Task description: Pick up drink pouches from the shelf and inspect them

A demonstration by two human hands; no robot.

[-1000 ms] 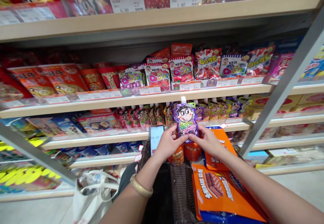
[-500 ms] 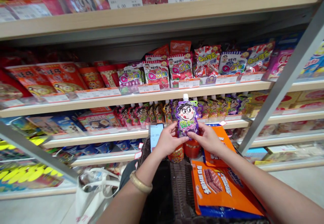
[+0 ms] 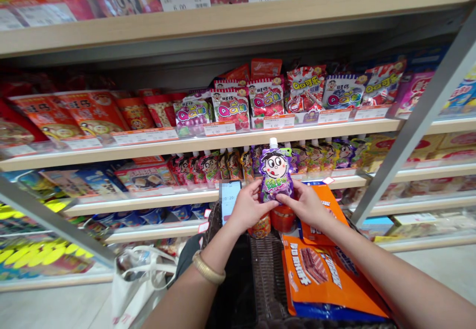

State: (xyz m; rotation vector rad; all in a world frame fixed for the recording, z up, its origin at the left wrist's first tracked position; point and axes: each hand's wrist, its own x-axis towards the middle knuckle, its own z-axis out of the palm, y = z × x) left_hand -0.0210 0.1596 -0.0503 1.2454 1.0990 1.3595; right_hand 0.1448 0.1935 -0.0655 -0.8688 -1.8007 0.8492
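Head view: both hands up in front of the snack shelves, sharing one item. Left hand [image 3: 248, 209] pinches the lower left edge of the purple spouted pouch [image 3: 275, 176], thumb in front and fingers curled behind. Right hand [image 3: 305, 208] pinches the lower right corner the same way, so both are closed on the pouch and neither is loose. Pouch is upright with its white cap on top and cartoon face toward the camera, held in the air just in front of the row of similar pouches [image 3: 320, 156] on the shelf and above the wire basket [image 3: 267, 274]. A phone [image 3: 229, 201] with its screen lit sits right behind the left hand; cannot tell if that hand carries it or if it is propped on the basket. Orange snack bags [image 3: 316, 274] lie in the basket under the right forearm, and small orange tubs [image 3: 282, 218] sit just below the pouch. Risks, as a judgement: the grip is only at the bottom edge, so the top-heavy pouch could fold over or slip if either pinch loosens, landing on the tubs. A left wrist shift could knock the phone. Moving forward could brush the shelf row and tip it.
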